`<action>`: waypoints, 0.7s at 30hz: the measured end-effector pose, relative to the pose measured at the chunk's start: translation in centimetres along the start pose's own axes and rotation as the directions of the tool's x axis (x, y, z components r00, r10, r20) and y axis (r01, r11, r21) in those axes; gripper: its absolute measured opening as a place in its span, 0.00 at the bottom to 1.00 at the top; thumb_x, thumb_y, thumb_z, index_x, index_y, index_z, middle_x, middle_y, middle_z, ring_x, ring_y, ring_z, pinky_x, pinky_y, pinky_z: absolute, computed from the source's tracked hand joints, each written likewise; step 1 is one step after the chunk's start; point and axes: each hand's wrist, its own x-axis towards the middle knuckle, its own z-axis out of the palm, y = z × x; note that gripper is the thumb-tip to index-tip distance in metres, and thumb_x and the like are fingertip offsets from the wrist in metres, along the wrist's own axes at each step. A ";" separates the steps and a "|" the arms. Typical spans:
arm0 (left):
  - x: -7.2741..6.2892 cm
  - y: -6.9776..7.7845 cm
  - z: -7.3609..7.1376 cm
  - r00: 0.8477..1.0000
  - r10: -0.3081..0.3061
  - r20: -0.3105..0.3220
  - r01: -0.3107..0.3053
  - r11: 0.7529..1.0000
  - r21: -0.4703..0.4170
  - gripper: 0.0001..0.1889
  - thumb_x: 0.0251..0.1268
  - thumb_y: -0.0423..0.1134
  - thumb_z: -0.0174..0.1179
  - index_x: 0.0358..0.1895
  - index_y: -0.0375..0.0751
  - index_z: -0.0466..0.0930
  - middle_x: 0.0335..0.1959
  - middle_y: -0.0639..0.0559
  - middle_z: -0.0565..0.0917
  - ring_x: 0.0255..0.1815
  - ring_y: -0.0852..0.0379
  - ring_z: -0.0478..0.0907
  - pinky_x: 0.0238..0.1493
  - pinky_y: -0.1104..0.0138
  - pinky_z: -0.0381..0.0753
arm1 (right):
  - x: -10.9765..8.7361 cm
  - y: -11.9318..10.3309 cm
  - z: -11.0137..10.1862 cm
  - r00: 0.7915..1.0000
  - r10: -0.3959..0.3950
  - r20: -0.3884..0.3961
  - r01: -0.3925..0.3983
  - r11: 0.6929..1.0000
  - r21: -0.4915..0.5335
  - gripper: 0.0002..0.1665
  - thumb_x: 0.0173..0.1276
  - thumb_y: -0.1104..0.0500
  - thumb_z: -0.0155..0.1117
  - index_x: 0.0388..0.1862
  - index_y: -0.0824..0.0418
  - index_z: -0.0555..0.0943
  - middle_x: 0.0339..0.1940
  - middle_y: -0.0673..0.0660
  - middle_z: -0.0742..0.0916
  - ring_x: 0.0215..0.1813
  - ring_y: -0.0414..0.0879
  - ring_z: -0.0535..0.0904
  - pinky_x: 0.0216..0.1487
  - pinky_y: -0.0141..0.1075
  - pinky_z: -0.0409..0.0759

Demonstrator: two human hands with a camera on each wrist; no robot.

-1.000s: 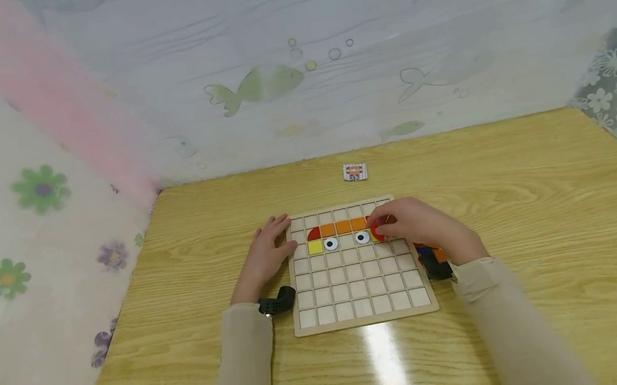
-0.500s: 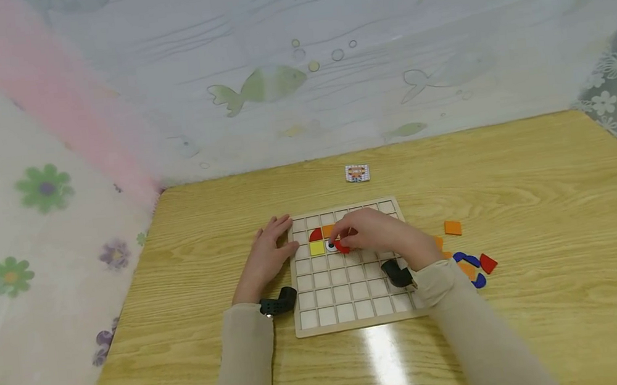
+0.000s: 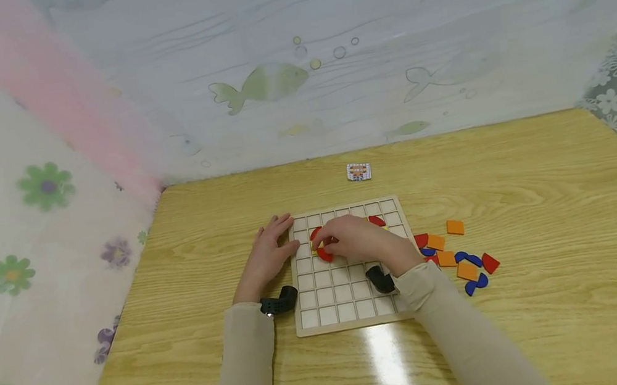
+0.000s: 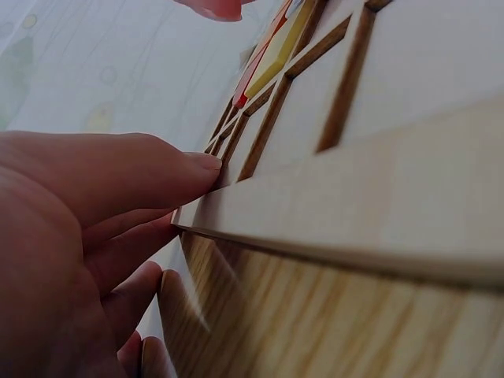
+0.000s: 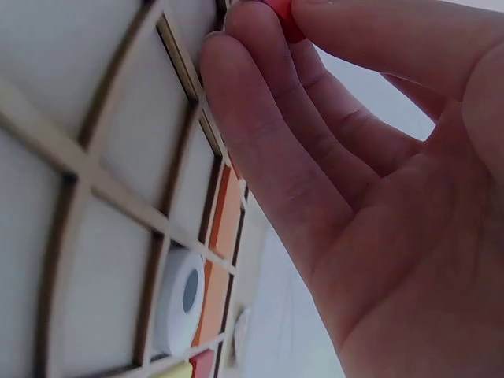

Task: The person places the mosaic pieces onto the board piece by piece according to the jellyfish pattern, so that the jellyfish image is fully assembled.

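Note:
In the head view, a wooden grid board lies on the table. My left hand rests at its left edge, fingers extended; in the left wrist view the thumb touches the frame's top. Above the left part of the grid, my right hand pinches a red curved-edged tile between thumb and fingertips. A red quarter-circle tile and another red tile sit in the upper cells. The right wrist view shows a round eye tile beside orange tiles; my right hand hides much of this row in the head view.
Right of the board lie several loose tiles: orange squares, blue rounded pieces and a red wedge. A small patterned picture card lies behind the board. Patterned walls border the table's back and left.
My right hand has moved left across the board with a red tile, uncovering the loose tiles on the right. My left hand has stayed at the board's edge.

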 end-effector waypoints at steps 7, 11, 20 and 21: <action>0.0 -0.1 0.0 1.000 0.013 -0.006 -0.012 1.000 0.015 0.28 0.62 0.44 0.54 0.66 0.46 0.61 0.67 0.59 0.58 0.70 0.58 0.43 0.67 0.61 0.34 | 0.6 -0.5 0.8 1.000 0.006 0.017 -0.006 0.999 -0.044 0.11 0.63 0.61 0.57 0.41 0.50 0.82 0.33 0.43 0.80 0.35 0.39 0.73 0.42 0.32 0.70; 0.0 -0.2 0.1 1.000 0.026 -0.010 -0.026 1.000 0.006 0.28 0.62 0.44 0.54 0.65 0.45 0.61 0.67 0.58 0.58 0.70 0.58 0.43 0.67 0.60 0.34 | 0.8 -0.5 1.2 1.000 -0.016 0.010 0.017 0.997 -0.081 0.09 0.62 0.60 0.59 0.40 0.51 0.83 0.39 0.46 0.81 0.40 0.41 0.74 0.45 0.34 0.71; 0.0 -0.2 0.1 0.999 0.031 -0.019 -0.031 0.999 0.007 0.28 0.62 0.43 0.54 0.65 0.45 0.61 0.67 0.57 0.59 0.70 0.58 0.43 0.67 0.60 0.34 | 0.5 -0.9 1.4 0.999 -0.043 -0.025 0.040 0.993 -0.109 0.10 0.60 0.62 0.59 0.38 0.51 0.84 0.34 0.46 0.79 0.36 0.39 0.71 0.40 0.32 0.71; 0.0 -0.1 0.1 0.999 0.029 -0.020 -0.029 1.000 0.009 0.28 0.62 0.43 0.54 0.65 0.45 0.61 0.67 0.58 0.59 0.69 0.58 0.43 0.67 0.61 0.35 | 0.5 -0.9 1.3 0.999 -0.039 -0.026 0.036 0.993 -0.109 0.09 0.60 0.61 0.60 0.38 0.51 0.84 0.34 0.46 0.79 0.35 0.39 0.71 0.40 0.32 0.71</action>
